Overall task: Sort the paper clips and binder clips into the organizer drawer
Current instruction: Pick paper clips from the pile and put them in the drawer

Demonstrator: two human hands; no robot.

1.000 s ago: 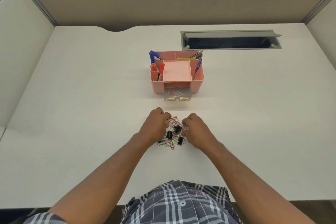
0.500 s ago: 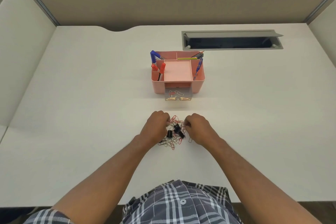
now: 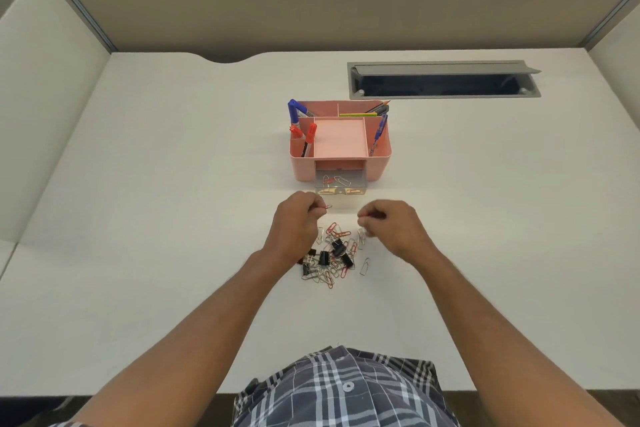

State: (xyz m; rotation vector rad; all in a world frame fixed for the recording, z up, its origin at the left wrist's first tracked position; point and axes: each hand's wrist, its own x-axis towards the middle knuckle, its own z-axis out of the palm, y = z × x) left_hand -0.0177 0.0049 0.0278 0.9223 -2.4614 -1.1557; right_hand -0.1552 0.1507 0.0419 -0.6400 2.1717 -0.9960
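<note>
A pile of red and silver paper clips with a few black binder clips (image 3: pixel 333 255) lies on the white desk. Beyond it stands a pink organizer (image 3: pixel 304 163) with its clear drawer (image 3: pixel 341 184) pulled out, several paper clips inside. My left hand (image 3: pixel 294 225) is raised above the pile's left side, fingertips pinched on a red paper clip (image 3: pixel 327 207) just in front of the drawer. My right hand (image 3: pixel 391 227) hovers over the pile's right side with fingers pinched together; a small silver clip seems to be between them, but it is hard to make out.
The organizer's upper compartments hold blue and red pens (image 3: pixel 300 125) and a pencil. A grey cable tray opening (image 3: pixel 443 81) sits at the back right of the desk. One silver clip (image 3: pixel 364 266) lies loose to the right of the pile. Partition walls surround the desk.
Both hands have lifted off the pile and moved forward toward the drawer. The left hand now holds a red paper clip in the air.
</note>
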